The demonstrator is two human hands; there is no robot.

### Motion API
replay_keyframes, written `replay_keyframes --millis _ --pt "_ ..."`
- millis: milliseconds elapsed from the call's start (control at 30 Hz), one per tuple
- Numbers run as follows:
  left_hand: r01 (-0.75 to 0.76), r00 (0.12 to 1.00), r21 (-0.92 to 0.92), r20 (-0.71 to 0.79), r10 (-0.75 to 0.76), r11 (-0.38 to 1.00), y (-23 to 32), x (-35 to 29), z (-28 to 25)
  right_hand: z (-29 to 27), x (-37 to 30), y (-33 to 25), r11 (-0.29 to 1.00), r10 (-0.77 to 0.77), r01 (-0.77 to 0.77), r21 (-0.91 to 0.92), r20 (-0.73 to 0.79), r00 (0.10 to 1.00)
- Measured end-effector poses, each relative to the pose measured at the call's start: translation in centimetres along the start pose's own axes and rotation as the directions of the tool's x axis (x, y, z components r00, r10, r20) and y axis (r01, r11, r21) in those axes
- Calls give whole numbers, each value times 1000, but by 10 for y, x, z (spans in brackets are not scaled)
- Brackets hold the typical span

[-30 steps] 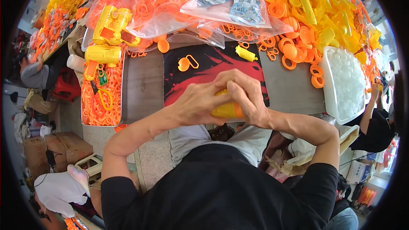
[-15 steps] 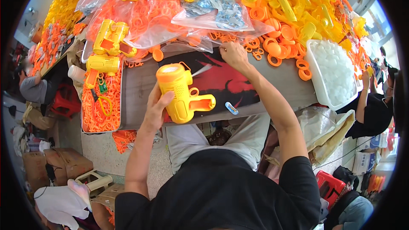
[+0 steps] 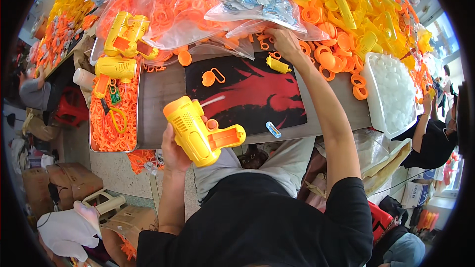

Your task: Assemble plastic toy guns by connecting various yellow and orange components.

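Observation:
My left hand [image 3: 175,149] is closed around a yellow toy gun body [image 3: 194,131] with an orange front ring, held tilted above the near edge of the table. A thin white stick sticks out beside it. At the far side, my right hand [image 3: 286,43] reaches among small orange ring pieces [image 3: 263,43] by a clear bag; its fingertips are hidden. Just below that hand lies a small yellow part [image 3: 278,65]. On the black and red mat [image 3: 240,113] rests an orange cap with a loop [image 3: 210,78]. A small blue label-like piece [image 3: 272,129] lies near its front edge.
Yellow gun bodies [image 3: 117,67] sit over a tray of orange parts [image 3: 111,131] at the left. A white bin [image 3: 391,96] of translucent pieces stands right. Bagged and loose parts are heaped along the back. Other people sit at both sides.
My left hand has brought the toy gun nearer to me and tilted it. My right hand has moved farther away, and the small yellow part and orange cap now show on the mat.

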State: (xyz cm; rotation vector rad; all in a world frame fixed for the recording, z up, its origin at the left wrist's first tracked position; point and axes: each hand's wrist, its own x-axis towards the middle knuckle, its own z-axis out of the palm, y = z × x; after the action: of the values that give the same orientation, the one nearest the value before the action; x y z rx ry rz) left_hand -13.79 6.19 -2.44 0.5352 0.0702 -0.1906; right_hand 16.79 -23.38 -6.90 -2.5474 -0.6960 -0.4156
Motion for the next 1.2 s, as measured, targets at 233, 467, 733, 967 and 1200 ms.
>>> replay_keyframes --millis 233,467,733,967,1200 --pt "50 977 -82 212 -32 995 -9 -3 -10 22 -12 -13 983 13 -35 -181 -124 992" --pt "-133 987 294 -43 152 946 -5 42 25 -15 -34 -68 981 76 -35 191 -214 974" --pt "-431 875 555 63 480 712 -38 90 42 -56 -128 -224 926 23 122 356 -377 926" --pt "-495 858 478 136 495 726 -53 83 47 -42 -138 -225 820 263 30 572 -422 868" --pt "-386 901 497 21 434 777 -41 76 46 -52 -138 -225 553 253 -16 833 -150 956"
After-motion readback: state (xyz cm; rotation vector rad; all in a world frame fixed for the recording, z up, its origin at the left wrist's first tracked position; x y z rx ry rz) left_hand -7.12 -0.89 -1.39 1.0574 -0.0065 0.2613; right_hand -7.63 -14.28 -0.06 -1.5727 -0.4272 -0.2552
